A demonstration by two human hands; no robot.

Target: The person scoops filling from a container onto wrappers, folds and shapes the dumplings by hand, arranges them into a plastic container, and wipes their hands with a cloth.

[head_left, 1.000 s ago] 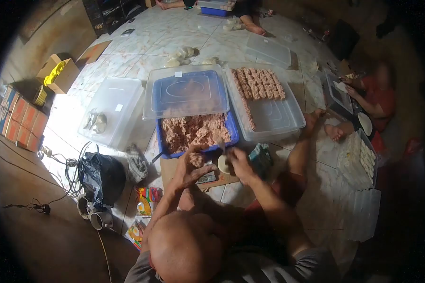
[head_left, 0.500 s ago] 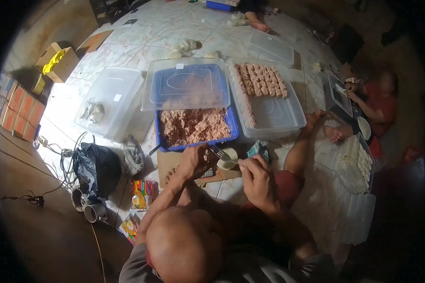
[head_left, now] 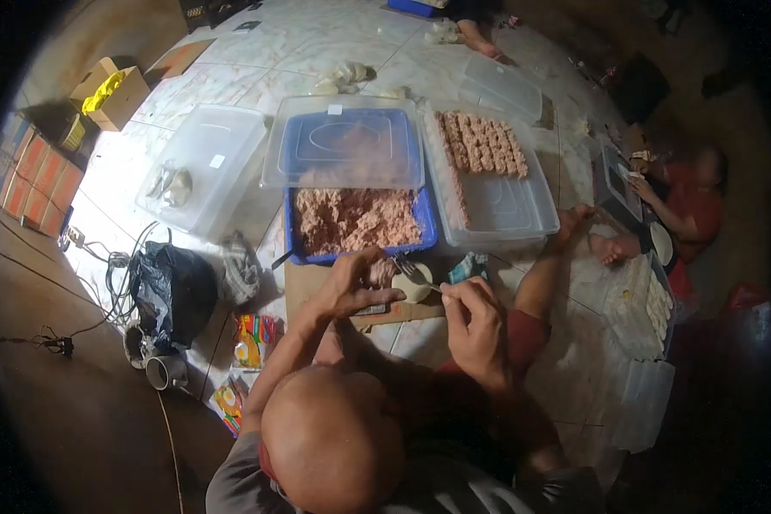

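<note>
Mince (head_left: 351,224), pinkish, coarse and unevenly heaped, lies in the blue tub (head_left: 430,221), its far part clouded under a translucent lid (head_left: 343,154). The left hand (head_left: 344,287) grasps a lump (head_left: 377,273), partly hidden by the fingers, while the right hand (head_left: 476,330) pinches a fork (head_left: 417,273) by its handle, tines beside the lump. A pale round object (head_left: 413,289) beneath the fork is partly covered, its contents indistinct.
</note>
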